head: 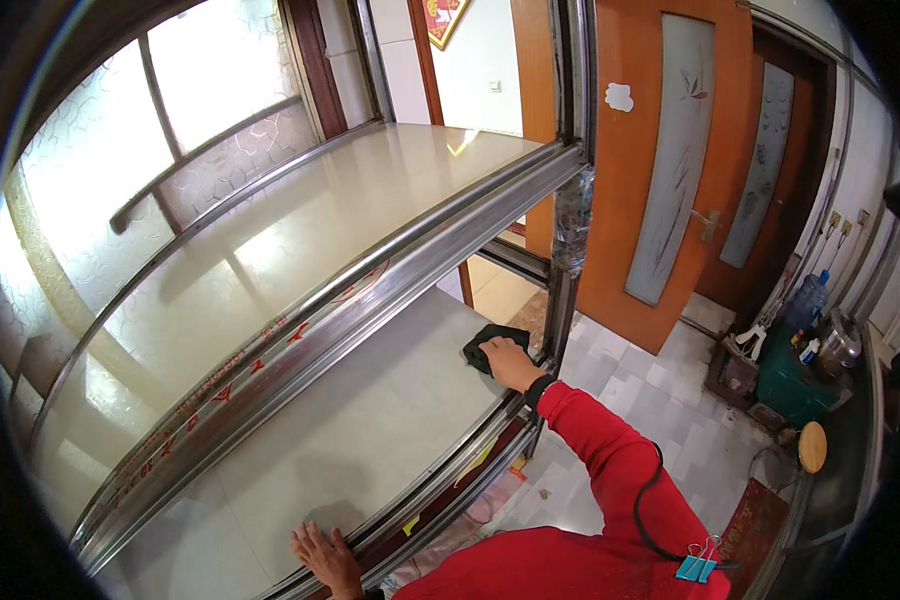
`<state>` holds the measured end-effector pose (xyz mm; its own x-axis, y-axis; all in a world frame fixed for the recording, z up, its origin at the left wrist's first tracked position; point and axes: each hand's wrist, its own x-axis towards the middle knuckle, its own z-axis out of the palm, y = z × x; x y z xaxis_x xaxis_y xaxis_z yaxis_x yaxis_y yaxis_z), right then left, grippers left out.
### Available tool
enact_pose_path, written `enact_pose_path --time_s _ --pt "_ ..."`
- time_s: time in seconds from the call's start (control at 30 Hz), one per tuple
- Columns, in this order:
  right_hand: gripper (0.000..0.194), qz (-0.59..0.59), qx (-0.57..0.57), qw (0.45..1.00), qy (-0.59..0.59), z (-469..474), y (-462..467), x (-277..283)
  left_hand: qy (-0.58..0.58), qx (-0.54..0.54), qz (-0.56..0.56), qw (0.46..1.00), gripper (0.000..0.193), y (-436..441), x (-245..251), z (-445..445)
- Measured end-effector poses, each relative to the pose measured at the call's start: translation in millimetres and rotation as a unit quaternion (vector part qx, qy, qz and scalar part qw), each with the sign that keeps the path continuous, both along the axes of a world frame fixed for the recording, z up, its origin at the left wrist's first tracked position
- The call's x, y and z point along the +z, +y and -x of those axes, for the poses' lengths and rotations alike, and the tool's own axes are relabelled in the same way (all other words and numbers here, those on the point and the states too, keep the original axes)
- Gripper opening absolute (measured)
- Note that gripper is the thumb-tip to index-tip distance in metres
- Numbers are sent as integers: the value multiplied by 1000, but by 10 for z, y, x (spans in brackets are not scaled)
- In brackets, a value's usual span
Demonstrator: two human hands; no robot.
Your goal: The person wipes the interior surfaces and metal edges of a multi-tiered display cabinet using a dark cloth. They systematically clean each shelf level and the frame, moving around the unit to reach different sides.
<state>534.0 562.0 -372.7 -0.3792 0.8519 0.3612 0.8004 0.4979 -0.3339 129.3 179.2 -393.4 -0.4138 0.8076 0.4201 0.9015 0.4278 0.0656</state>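
Observation:
My right hand presses a dark cloth against the lower shelf panel of a metal-framed cabinet, close to its right-hand corner post. The cloth is bunched under my fingers and partly covered by them. Near the shelf's front edge, at the bottom of the view, my left hand rests with fingers spread and holds nothing. Above the lower shelf runs a glossy upper panel, edged by a metal rail with red lettering along it.
An orange door with a frosted pane stands beyond the corner post. To the right are a green cabinet, a water jug, a metal pot and a round wooden stool. A cord with a blue binder clip hangs over my red sleeve.

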Motion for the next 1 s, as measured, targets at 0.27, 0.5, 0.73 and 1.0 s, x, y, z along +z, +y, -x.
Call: enact_pose_path --time_s 0.27,0.5,0.73,1.0 --pt "29 -40 67 997 16 40 -362 -39 0 18 5 1000 40 37 -16 -28" --pt "33 42 15 973 227 -63 -782 264 20 11 30 999 45 22 17 -1" --pt "35 111 -23 925 363 -332 -1398 580 10 -18 36 999 46 -4 54 -11" --pt "33 206 -67 726 653 -1134 -1701 676 -8 -24 63 998 48 -6 94 5"
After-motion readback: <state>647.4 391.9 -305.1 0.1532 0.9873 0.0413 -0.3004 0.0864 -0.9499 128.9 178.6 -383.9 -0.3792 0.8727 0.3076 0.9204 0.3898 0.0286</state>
